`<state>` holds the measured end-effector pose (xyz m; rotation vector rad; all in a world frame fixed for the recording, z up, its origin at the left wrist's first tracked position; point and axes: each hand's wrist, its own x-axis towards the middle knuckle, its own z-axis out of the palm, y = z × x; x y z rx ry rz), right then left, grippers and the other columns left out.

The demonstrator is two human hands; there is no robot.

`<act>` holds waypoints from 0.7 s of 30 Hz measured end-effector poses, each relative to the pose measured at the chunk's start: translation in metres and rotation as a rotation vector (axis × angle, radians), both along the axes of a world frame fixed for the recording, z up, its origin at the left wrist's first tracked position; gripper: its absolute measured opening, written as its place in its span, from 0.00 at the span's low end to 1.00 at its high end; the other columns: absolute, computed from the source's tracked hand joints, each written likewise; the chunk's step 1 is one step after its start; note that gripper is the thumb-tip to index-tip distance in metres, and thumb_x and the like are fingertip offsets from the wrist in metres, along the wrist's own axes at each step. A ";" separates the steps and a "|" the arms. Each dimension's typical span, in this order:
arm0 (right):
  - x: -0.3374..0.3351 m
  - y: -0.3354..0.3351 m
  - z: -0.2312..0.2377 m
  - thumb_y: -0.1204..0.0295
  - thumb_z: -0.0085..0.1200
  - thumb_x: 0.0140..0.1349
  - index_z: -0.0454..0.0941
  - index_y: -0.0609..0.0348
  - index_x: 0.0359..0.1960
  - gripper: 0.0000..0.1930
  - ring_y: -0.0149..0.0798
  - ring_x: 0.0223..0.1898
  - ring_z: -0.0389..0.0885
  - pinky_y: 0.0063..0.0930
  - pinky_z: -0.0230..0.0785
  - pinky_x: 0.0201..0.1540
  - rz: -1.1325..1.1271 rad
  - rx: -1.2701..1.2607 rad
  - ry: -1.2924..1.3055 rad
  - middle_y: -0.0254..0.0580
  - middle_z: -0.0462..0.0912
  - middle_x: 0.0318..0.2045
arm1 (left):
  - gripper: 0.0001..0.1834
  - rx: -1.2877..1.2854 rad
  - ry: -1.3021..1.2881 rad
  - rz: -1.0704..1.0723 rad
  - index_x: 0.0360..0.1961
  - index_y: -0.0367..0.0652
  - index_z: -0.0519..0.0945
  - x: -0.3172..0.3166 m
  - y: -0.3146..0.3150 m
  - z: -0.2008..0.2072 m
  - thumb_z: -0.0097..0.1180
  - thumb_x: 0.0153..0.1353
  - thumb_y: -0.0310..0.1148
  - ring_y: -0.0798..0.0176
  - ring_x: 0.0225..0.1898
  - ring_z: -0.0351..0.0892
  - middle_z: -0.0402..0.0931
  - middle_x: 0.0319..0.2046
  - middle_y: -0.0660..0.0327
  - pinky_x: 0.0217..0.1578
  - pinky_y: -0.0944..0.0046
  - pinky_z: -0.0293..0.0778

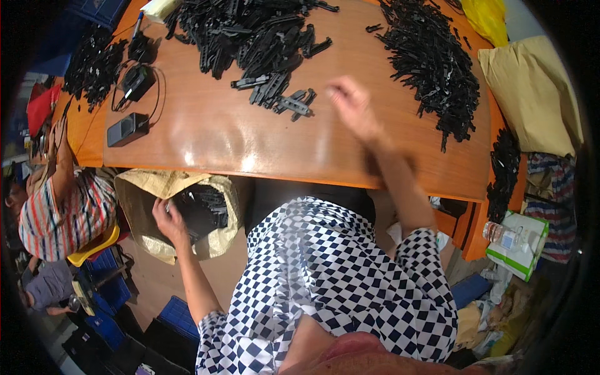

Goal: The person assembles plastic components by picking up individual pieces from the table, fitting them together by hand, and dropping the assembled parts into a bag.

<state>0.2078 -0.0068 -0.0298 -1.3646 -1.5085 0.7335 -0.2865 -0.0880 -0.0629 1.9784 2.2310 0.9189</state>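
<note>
My left hand hangs over the mouth of a yellowish woven sack, its fingers slightly apart with nothing visible in them. Black plastic parts lie inside the sack. Over the tabletop, my right hand is raised with its fingers curled in and a little blurred; whatever they may hold cannot be made out. Left of that hand lie a few long, narrow black plastic clips, at the near end of a large heap of similar parts.
Another heap of black parts covers the right of the wooden table. Black adapter boxes with cords lie at left, near a smaller pile. A person in a striped shirt sits at left. A tan sack stands at right.
</note>
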 end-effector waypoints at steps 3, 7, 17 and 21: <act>0.073 0.047 0.001 0.72 0.53 0.59 0.76 0.55 0.43 0.10 0.44 0.40 0.75 0.37 0.70 0.42 -0.240 0.188 -0.665 0.43 0.75 0.37 | 0.09 0.107 -0.329 0.232 0.42 0.32 0.76 -0.001 -0.013 0.026 0.49 0.66 0.28 0.67 0.39 0.72 0.74 0.38 0.59 0.45 0.68 0.69; 0.129 0.102 0.002 0.70 0.55 0.58 0.75 0.55 0.47 0.14 0.42 0.44 0.75 0.35 0.70 0.44 -0.330 0.285 -1.114 0.40 0.76 0.41 | 0.08 0.312 -0.318 0.045 0.43 0.32 0.75 0.052 0.024 0.067 0.48 0.66 0.24 0.67 0.40 0.72 0.75 0.39 0.59 0.45 0.67 0.70; 0.154 0.130 -0.016 0.71 0.54 0.56 0.72 0.56 0.36 0.08 0.49 0.44 0.70 0.44 0.62 0.44 -0.235 0.033 -1.160 0.46 0.72 0.39 | 0.14 0.022 0.147 -0.965 0.41 0.44 0.78 0.264 0.115 0.091 0.58 0.51 0.23 0.56 0.42 0.76 0.77 0.39 0.62 0.44 0.58 0.67; 0.133 0.110 0.002 0.71 0.51 0.58 0.70 0.56 0.35 0.06 0.47 0.40 0.69 0.40 0.59 0.42 -0.217 0.190 -0.895 0.45 0.71 0.35 | 0.14 0.018 0.327 -1.074 0.43 0.46 0.78 0.287 0.139 0.077 0.56 0.54 0.25 0.56 0.42 0.76 0.77 0.40 0.62 0.44 0.58 0.67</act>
